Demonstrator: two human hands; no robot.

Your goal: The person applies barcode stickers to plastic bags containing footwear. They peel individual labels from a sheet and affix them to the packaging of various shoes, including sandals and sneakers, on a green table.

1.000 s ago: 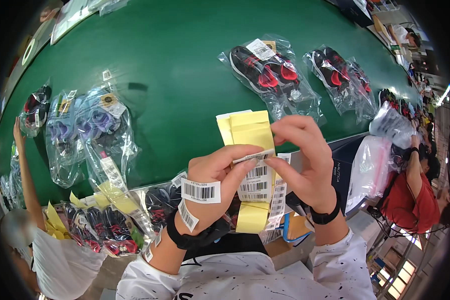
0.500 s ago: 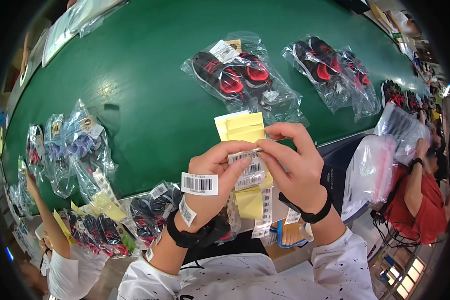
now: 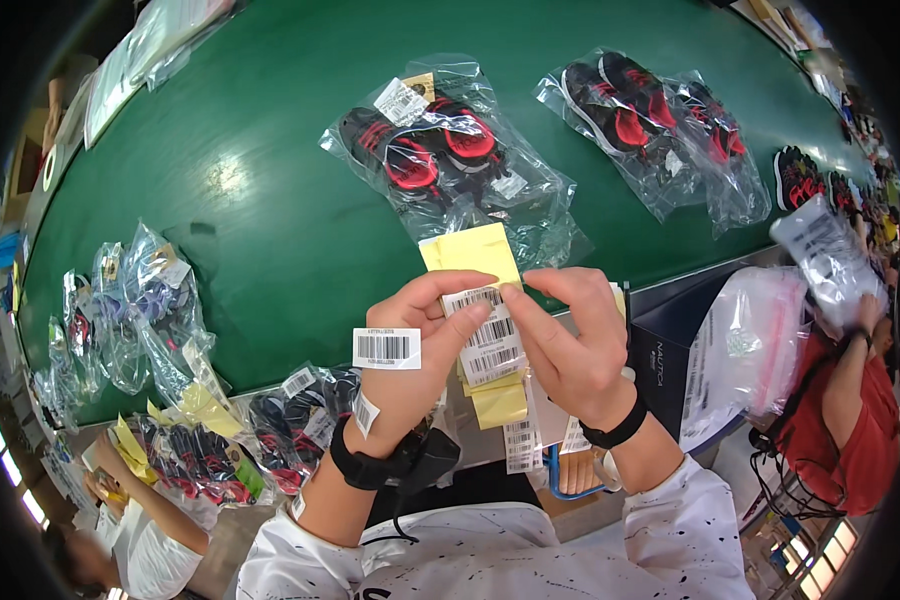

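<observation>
My left hand (image 3: 410,345) grips a strip of white barcode labels (image 3: 492,348), thumb on its face. Yellow backing paper (image 3: 473,250) sticks out above and below the labels. At the strip's upper edge, the thumb and index finger of my right hand (image 3: 582,350) are pinched together at the labels. A loose barcode label (image 3: 387,348) is stuck to the back of my left hand, and more cling to that wrist and forearm. Just beyond my hands, a clear bag with black and red shoes (image 3: 415,165) lies on the green table (image 3: 270,200).
More bagged shoes (image 3: 635,110) lie at the far right, others (image 3: 150,300) at the left. Shoes (image 3: 195,455) line the near left edge. A dark box (image 3: 660,350) and clear plastic bags (image 3: 750,340) are at my right. Co-workers sit on both sides.
My hands stay on the label strip, and the yellow paper above it lies flatter. The left co-worker's arm has drawn back from the bags. At right, the co-worker in red has shifted a clear bag.
</observation>
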